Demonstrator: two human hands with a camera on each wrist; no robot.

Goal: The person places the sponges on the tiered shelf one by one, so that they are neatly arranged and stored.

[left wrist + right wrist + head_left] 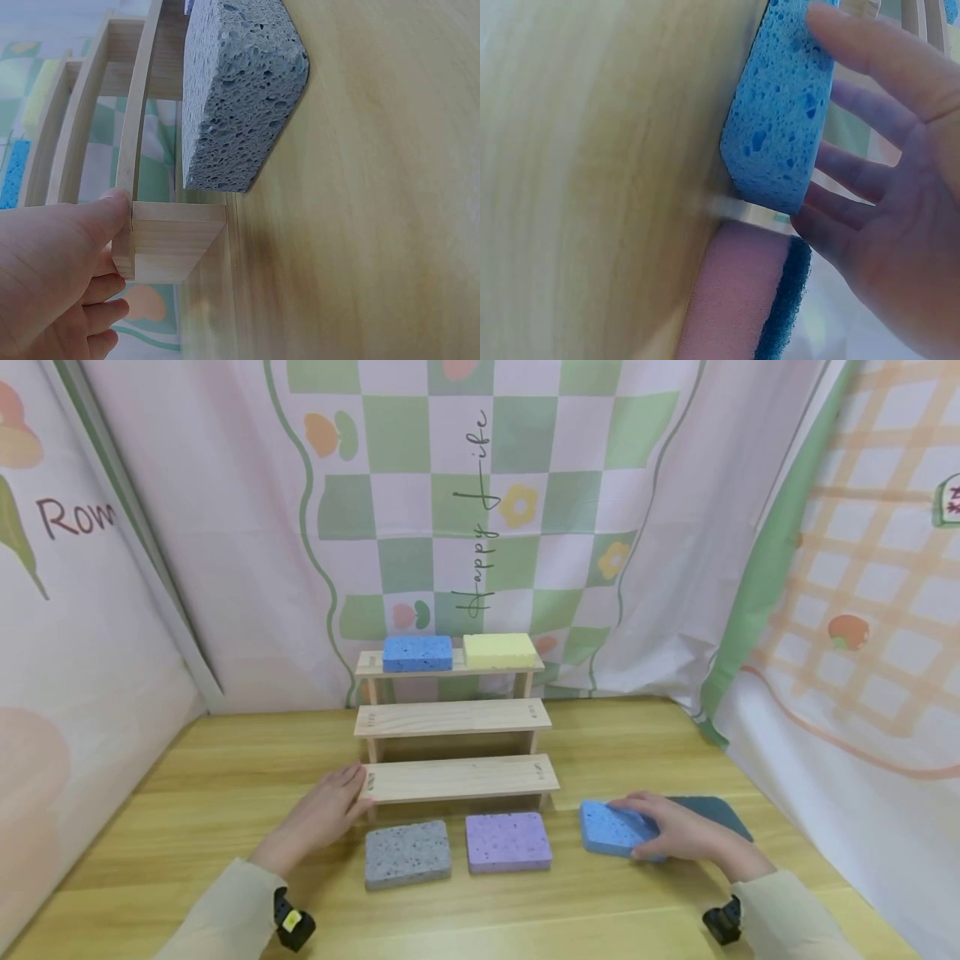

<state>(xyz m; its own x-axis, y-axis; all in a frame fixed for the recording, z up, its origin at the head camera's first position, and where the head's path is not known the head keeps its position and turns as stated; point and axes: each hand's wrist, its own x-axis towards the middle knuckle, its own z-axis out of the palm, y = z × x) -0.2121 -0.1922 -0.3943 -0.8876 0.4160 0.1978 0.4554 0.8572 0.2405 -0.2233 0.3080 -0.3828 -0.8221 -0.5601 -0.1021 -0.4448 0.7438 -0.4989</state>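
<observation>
My left hand (322, 810) grips the left end of the lowest step of a three-step wooden rack (461, 778). In the left wrist view, the thumb lies against the step's end and the other fingers curl past it. On the right, my right hand (678, 831) holds a speckled blue sponge (611, 828), thumb along the near side and fingers over the far side. Beside that sponge lies a scouring sponge with a dark green top (716, 814); its pink side (739, 289) shows in the right wrist view. In front of the rack lie a grey sponge (408, 853) and a purple sponge (508, 842).
Another blue sponge (417, 653) and a yellow sponge (498, 650) sit side by side on the rack's top step. The wooden table (247, 760) meets patterned cloth (645, 635) at the back and both sides.
</observation>
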